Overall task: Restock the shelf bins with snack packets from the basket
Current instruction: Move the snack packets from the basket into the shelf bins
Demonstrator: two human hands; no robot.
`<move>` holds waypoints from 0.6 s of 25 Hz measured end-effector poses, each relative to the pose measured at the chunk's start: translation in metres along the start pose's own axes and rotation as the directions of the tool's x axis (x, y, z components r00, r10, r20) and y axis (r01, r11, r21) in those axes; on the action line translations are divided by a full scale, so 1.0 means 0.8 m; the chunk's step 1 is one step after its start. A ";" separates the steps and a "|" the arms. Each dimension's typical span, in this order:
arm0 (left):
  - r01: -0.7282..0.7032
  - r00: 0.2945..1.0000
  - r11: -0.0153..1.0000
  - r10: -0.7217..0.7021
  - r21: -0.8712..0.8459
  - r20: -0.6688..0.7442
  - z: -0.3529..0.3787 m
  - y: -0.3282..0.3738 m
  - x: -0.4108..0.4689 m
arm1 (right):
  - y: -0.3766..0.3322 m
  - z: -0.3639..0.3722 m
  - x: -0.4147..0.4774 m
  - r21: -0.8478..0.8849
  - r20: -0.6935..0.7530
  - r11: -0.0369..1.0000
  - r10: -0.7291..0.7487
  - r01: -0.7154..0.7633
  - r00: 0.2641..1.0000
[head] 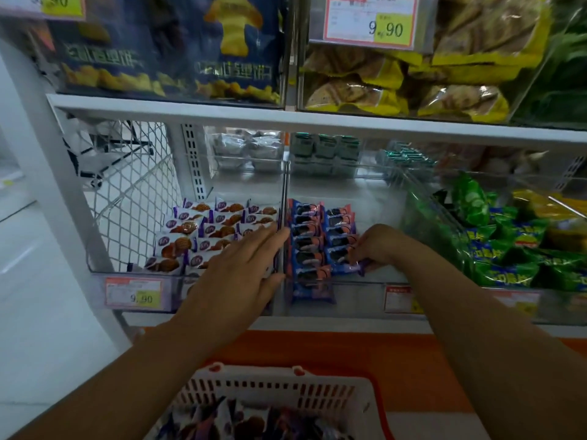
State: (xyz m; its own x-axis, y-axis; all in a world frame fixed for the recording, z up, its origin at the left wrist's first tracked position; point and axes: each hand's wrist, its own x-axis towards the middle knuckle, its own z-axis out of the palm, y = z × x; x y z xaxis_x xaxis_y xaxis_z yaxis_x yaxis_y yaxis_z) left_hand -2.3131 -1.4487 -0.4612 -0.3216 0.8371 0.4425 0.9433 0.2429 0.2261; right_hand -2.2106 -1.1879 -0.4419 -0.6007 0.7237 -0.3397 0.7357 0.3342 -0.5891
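Note:
A white plastic basket stands at the bottom centre with several purple and white snack packets in it. On the middle shelf a clear bin holds rows of blue and pink cookie packets. My right hand pinches a blue cookie packet at the front of the second row in that bin. Left of the divider, another bin holds purple and white waffle packets. My left hand lies open over the front of that bin, fingers straight and reaching to the divider.
Green snack bags fill the bin to the right. The upper shelf carries dark blue bags and yellow cracker bags. Price tags hang on the bin fronts. A white wire panel closes the left end.

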 end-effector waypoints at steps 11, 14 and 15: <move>0.030 0.999 1.000 -0.030 -0.003 0.042 -0.006 0.008 -0.020 | -0.039 -0.013 -0.051 -0.125 -0.243 0.985 -0.146 0.119 0.959; 0.044 0.999 0.999 -0.045 0.003 0.015 -0.013 0.020 -0.029 | -0.078 -0.008 -0.093 0.106 -0.440 0.903 -0.333 0.417 0.834; 0.058 0.998 0.998 -0.058 -0.008 -0.011 -0.015 0.025 -0.034 | -0.087 -0.002 -0.111 0.150 -0.459 0.867 -0.365 0.475 0.810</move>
State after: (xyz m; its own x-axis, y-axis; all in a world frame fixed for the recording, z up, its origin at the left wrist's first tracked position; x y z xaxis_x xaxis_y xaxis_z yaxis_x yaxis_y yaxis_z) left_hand -2.2868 -1.4724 -0.4581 -0.3764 0.8162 0.4385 0.9226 0.2868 0.2580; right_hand -2.2082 -1.2743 -0.3696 -0.6115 0.7414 0.2763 0.3053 0.5432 -0.7821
